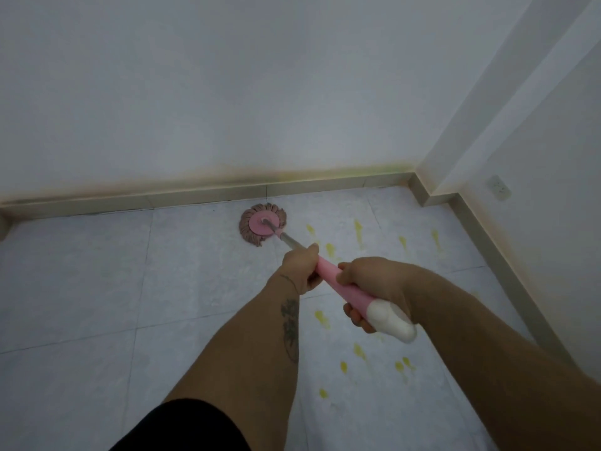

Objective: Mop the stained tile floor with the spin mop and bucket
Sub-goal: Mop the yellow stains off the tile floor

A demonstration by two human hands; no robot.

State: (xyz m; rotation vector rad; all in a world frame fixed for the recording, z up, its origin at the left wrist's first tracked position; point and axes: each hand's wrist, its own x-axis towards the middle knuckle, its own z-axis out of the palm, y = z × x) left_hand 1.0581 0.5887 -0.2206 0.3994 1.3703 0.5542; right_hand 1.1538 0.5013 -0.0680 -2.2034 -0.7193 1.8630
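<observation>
Mopping is under way: both hands grip the mop handle (335,281) — left hand (300,268) lower, right hand (374,288) near the white end, fingers curled round it. The mop head (262,225) sits by the baseboard (195,192). Next, I judge, drag it right across the yellow stains (357,229) — bucket unseen.

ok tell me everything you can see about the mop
The spin mop has a round head of dusty-pink strands around a pink plastic disc, lying flat on the tile floor near the baseboard. A metal shaft slants back to a pink grip with a white end cap. The left hand grips it farther down, the right hand near the cap.
</observation>
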